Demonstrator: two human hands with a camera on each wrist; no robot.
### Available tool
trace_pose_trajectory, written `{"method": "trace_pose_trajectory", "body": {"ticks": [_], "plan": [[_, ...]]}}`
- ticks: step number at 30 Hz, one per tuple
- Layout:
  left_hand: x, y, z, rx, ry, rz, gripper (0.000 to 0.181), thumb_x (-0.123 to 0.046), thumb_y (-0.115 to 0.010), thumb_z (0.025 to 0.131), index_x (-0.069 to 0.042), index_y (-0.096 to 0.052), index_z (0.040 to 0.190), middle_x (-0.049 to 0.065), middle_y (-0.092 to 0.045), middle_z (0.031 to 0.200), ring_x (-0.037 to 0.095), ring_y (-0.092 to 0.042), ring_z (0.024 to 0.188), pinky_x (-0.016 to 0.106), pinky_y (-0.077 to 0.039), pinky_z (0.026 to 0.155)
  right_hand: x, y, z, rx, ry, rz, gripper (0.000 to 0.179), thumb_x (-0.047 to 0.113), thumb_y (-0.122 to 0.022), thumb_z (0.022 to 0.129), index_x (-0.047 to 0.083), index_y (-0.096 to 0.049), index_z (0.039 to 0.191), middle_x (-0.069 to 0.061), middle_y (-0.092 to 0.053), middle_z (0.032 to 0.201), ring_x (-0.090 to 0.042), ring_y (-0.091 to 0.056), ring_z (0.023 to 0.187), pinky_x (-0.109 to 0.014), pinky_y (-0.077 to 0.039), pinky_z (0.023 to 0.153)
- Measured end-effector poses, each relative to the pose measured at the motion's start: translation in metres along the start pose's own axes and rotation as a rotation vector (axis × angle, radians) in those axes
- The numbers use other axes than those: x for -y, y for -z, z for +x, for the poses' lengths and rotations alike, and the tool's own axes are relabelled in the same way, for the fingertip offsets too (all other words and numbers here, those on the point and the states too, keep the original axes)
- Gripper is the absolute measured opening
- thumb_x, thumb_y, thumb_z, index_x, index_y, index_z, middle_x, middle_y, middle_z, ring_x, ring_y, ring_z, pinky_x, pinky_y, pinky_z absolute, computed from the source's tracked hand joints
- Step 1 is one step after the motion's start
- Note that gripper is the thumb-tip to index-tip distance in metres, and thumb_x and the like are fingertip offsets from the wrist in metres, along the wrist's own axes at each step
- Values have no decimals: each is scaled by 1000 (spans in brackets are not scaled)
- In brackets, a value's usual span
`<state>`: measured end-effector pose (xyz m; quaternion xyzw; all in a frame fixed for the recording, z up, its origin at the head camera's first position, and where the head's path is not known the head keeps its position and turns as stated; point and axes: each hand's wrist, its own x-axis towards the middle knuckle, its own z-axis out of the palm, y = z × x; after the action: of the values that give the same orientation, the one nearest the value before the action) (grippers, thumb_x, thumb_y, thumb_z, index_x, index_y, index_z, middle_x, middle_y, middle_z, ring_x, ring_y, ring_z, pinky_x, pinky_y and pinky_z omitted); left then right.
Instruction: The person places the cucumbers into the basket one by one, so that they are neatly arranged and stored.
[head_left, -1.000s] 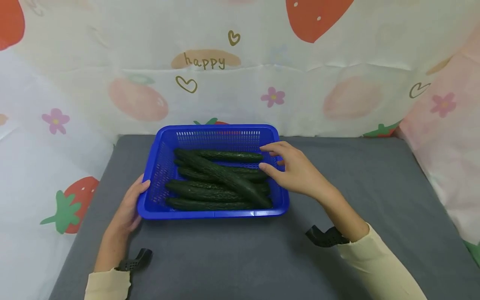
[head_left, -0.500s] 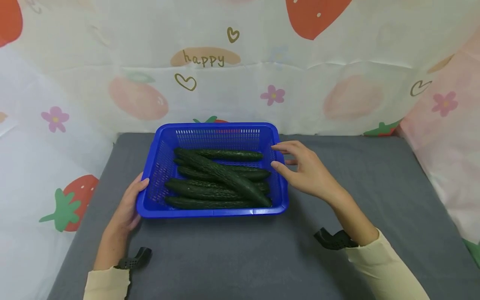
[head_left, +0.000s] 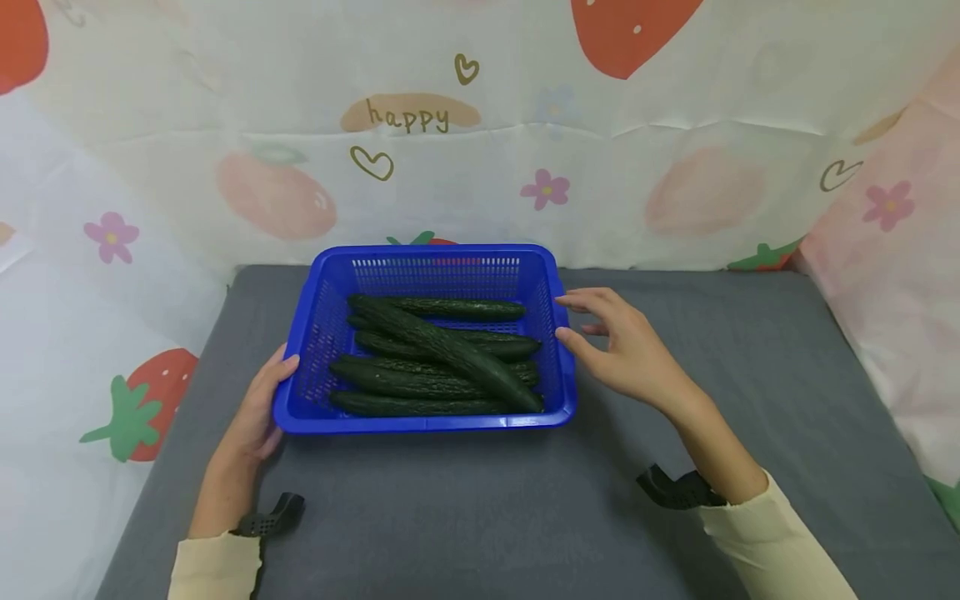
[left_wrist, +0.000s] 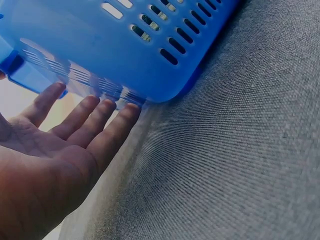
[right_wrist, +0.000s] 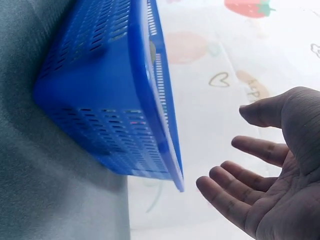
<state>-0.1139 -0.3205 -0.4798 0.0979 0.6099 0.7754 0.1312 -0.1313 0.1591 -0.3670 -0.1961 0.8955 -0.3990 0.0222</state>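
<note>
A blue plastic basket (head_left: 427, 424) with slotted walls stands on the grey cloth. Several dark green cucumbers (head_left: 420, 383) lie inside it, one slanting across the others. My left hand (head_left: 255, 408) holds the basket's left side, its thumb over the rim. In the left wrist view, the fingers (left_wrist: 117, 130) of that hand reach along the outer wall. Just beyond the right rim is my right hand (head_left: 626, 350), fingers spread and slightly bent, with nothing in them. The right wrist view shows a gap between this hand (right_wrist: 275, 185) and the basket (right_wrist: 100, 80).
The grey cloth (head_left: 450, 517) covers the table. Behind it hangs a white printed curtain (head_left: 600, 108) with strawberries, flowers and hearts, continuing down both sides. Each wrist carries a black mount (head_left: 678, 487), below which are cream sleeves (head_left: 772, 533).
My right hand has moved right, from over the basket's right end to just outside its rim. My left hand stays on the left side. Basket and cucumbers look the same.
</note>
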Motion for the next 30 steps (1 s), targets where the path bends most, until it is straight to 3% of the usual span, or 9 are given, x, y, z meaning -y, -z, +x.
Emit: {"method": "trace_pose_trajectory", "body": {"ticks": [17, 30], "plan": [[-8, 1, 5, -40, 23, 92, 58, -31, -32, 116, -12, -17, 169, -4, -52, 153, 8, -63, 131, 27, -58, 101, -27, 1, -22, -123, -18, -21, 42, 16, -64, 107, 4, -59, 146, -21, -54, 152, -41, -56, 139, -58, -57, 103], [-4, -5, -1, -95, -39, -13, 37, -20, -34, 116, -17, -46, 150, -4, -72, 123, 8, -74, 103, 27, -64, 82, -49, -2, -37, -226, -39, -67, 41, 12, -66, 105, 3, -61, 144, -23, -52, 152, -44, -55, 137, -62, -55, 104]]}}
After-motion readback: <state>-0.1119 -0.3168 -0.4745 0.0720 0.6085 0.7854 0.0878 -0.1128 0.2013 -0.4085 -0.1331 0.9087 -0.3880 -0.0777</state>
